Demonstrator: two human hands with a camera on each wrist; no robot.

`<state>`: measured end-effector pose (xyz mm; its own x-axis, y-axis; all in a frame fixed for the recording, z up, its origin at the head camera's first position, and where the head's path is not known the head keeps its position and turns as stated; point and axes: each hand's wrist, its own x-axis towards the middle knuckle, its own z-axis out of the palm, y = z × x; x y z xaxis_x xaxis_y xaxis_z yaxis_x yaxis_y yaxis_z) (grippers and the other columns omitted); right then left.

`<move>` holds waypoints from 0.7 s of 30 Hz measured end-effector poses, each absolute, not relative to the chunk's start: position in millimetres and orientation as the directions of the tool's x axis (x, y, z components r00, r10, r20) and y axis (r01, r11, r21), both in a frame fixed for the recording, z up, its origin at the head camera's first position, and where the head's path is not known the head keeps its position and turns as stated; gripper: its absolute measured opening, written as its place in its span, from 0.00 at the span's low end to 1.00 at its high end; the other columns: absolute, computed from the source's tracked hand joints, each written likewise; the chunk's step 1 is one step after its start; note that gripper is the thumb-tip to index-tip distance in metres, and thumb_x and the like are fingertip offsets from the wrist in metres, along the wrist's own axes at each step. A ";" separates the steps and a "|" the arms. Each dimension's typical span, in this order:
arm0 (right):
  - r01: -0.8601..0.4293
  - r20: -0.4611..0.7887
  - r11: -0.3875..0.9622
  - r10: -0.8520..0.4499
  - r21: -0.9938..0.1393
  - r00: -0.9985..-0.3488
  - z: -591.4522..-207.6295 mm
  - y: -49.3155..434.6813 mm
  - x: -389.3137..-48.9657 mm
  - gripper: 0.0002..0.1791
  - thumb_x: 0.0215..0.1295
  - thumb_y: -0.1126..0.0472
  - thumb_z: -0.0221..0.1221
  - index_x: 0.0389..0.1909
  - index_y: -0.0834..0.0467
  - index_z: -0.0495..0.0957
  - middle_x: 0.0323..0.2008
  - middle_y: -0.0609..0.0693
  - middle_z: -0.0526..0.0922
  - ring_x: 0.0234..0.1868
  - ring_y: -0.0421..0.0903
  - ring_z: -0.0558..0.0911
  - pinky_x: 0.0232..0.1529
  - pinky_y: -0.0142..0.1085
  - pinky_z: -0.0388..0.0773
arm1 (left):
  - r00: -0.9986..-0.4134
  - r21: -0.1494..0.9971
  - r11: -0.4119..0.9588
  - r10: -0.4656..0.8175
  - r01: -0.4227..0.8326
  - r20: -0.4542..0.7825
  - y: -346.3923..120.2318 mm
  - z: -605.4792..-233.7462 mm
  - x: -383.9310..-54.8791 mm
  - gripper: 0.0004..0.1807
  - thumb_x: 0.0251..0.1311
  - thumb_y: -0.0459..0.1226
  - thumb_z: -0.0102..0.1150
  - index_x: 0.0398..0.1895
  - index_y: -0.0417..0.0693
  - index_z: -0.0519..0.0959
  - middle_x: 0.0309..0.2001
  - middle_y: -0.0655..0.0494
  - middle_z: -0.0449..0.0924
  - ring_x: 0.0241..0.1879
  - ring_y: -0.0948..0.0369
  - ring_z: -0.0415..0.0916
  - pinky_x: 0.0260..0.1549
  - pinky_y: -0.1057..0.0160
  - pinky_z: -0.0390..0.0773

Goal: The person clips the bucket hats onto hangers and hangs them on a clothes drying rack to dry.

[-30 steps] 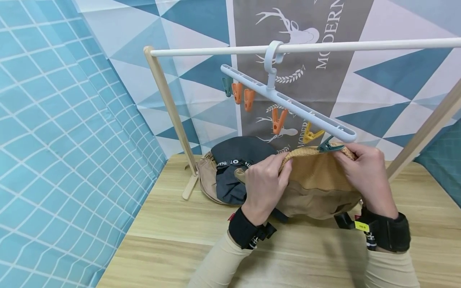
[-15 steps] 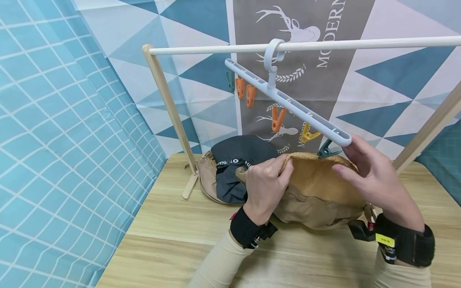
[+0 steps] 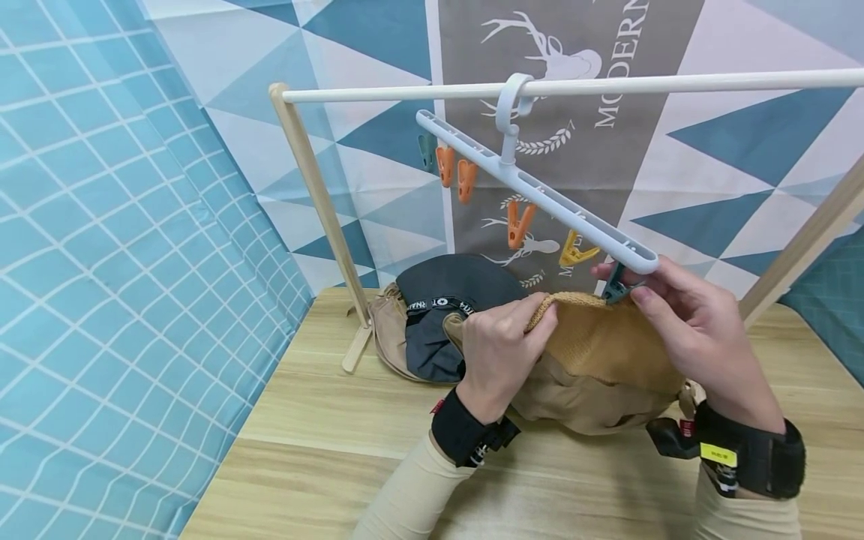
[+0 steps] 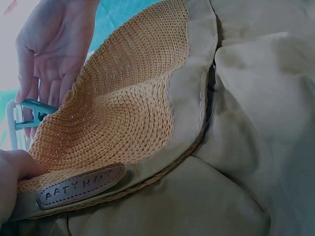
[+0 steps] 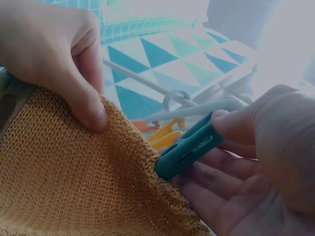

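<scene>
A sun hat [image 3: 597,397] with a tan woven mesh part [image 4: 108,113] and a beige fabric part lies below the hanger, its woven edge lifted. My left hand [image 3: 502,349] pinches that edge; its thumb shows on the mesh in the right wrist view. My right hand [image 3: 705,337] pinches the dark green clip [image 5: 189,147] between thumb and fingers. The clip's tip sits on the woven edge, to the right of my left hand. It hangs from the near end of the light blue hanger [image 3: 574,217]. A leather label [image 4: 81,187] shows on the hat's band.
The hanger hooks over a white rod [image 3: 405,94] on wooden posts [image 3: 317,202]. Orange clips [image 3: 466,180], a yellow clip [image 3: 575,249] and another green clip [image 3: 425,150] hang along it. A dark and beige cap-like cloth item [image 3: 432,322] lies on the wooden table [image 3: 304,450] behind my left hand.
My right hand let go of the hat's woven edge, shifted right, and now pinches the green clip. The hanger's near end moved slightly left. My left hand keeps its pinch on the edge.
</scene>
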<state>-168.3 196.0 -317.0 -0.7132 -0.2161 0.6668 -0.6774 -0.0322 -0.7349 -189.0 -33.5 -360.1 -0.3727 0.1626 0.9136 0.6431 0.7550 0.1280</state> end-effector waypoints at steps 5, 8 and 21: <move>-0.618 0.611 -0.003 -0.153 -0.786 -0.777 -315.4 196.0 -165.5 0.25 0.80 0.81 0.55 0.74 0.74 0.77 0.58 0.49 0.95 0.61 0.39 0.93 0.63 0.25 0.85 | -0.364 0.123 0.744 0.170 0.657 0.916 -35.4 -359.3 -187.8 0.05 0.68 0.36 0.76 0.44 0.48 0.96 0.33 0.59 0.97 0.25 0.67 0.90 0.21 0.74 0.75; -0.630 0.628 -0.028 -0.127 -0.776 -0.768 -316.9 195.6 -166.8 0.26 0.78 0.82 0.57 0.75 0.73 0.76 0.57 0.48 0.96 0.59 0.38 0.94 0.58 0.24 0.87 | -0.364 0.120 0.742 0.176 0.660 0.915 -37.5 -358.0 -187.0 0.08 0.68 0.39 0.79 0.46 0.48 0.96 0.36 0.58 0.98 0.29 0.66 0.92 0.25 0.74 0.80; -0.650 0.650 -0.012 0.005 -0.760 -0.760 -319.3 185.3 -171.5 0.21 0.74 0.81 0.64 0.65 0.73 0.84 0.52 0.48 0.97 0.51 0.38 0.96 0.51 0.21 0.87 | -0.370 0.118 0.778 0.154 0.617 0.916 -37.3 -355.2 -187.8 0.07 0.67 0.43 0.82 0.41 0.51 0.96 0.33 0.60 0.97 0.26 0.67 0.91 0.22 0.74 0.76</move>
